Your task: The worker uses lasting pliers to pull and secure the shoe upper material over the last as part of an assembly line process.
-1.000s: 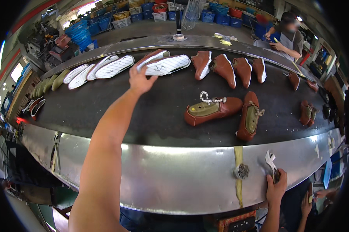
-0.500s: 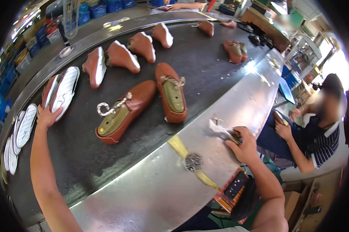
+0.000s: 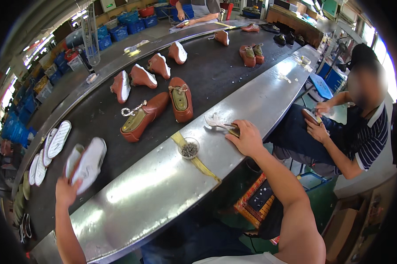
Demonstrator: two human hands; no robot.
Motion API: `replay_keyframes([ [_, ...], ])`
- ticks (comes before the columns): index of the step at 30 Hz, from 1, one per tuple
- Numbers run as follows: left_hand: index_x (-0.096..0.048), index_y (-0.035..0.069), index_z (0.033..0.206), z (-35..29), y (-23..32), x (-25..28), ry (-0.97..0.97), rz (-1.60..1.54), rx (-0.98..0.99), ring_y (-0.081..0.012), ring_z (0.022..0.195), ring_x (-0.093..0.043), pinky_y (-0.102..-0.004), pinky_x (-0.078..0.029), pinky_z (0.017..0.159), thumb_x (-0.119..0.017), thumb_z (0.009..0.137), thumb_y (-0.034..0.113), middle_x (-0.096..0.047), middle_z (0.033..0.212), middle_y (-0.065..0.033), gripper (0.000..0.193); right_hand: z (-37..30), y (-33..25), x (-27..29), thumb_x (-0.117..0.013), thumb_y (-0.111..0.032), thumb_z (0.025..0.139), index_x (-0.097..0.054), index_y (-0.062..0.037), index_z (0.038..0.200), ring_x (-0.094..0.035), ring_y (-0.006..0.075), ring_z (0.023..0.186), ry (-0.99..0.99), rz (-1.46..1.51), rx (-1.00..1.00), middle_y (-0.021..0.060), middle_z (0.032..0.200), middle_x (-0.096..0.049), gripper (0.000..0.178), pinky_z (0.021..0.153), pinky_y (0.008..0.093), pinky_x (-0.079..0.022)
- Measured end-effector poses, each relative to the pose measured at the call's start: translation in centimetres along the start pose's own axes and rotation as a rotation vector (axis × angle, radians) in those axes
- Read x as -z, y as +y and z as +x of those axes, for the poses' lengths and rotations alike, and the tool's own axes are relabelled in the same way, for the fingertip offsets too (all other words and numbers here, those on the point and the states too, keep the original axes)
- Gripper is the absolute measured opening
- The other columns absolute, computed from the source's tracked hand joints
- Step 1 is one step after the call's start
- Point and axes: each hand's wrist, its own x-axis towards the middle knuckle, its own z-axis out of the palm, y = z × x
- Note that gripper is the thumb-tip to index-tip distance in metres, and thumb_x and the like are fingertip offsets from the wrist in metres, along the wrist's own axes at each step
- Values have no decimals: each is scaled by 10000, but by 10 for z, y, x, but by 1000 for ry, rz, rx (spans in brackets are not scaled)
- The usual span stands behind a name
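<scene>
My left hand [image 3: 67, 191] grips a pair of white soles [image 3: 92, 165] by one end, above the near left of the black table; they are smeared by motion. My right hand [image 3: 247, 138] is closed round the handles of metal pincers [image 3: 217, 121], low over the steel edge. Between my hands and farther in, two brown shoes with green lasts and rope laces, a left one [image 3: 148, 116] and a right one [image 3: 181, 102], stand on the black surface. Beside the pincers sits a round dish of small nails [image 3: 189, 148].
Brown shoe uppers with white undersides [image 3: 142, 77] lie beyond the shoes. More white soles [image 3: 59, 139] rest at the left. A seated co-worker [image 3: 361, 114] at the right holds a shoe; another person [image 3: 198, 13] works at the far side. A yellow strip [image 3: 203, 167] crosses the steel edge [image 3: 141, 193].
My left hand has lifted the pair of soles off the table's left side and brought it nearer. My right hand keeps the pincers over the steel edge. The view has shifted.
</scene>
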Motion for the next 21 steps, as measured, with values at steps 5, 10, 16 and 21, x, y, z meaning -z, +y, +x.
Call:
replay_keyframes([
  [5, -679, -63, 1088, -185, 21, 92, -198, -458, 162, -412, 1109, -664, -481, -514, 935, -878, 706, 329, -671, 1191, -309, 582, -6, -2, 7, -754, -412, 866, -625, -41, 1166, -624, 345, 1094, -8, -37, -11, 164, 1113, -675, 494, 943, 449, -487],
  [10, -225, -37, 1578, -234, 1, 63, -65, 15, -286, -539, 1505, -165, -580, -164, 1233, -875, 664, 274, -215, 1613, -350, 1164, -1, -22, 1, -754, -380, 867, -630, -28, 1179, -630, 371, 1092, -25, -22, -6, 186, 1130, -673, 487, 949, 466, -493],
  [16, -429, -16, 1517, -76, 93, 35, -520, -196, -197, -367, 1383, -503, -393, -387, 1152, -756, 872, 452, -509, 1497, -253, 861, -10, 0, -2, -758, -342, 869, -629, 3, 1232, -633, 409, 1113, 56, -13, -12, 238, 1182, -666, 517, 974, 483, -493],
  [21, -580, -3, 1399, -72, 82, 20, -581, -106, -117, -357, 1337, -545, -392, -433, 1106, -729, 875, 510, -578, 1433, -228, 748, -9, -10, -2, -720, -362, 904, -604, -2, 1258, -610, 418, 1142, 14, -91, 2, 222, 1192, -654, 518, 976, 480, -487],
])
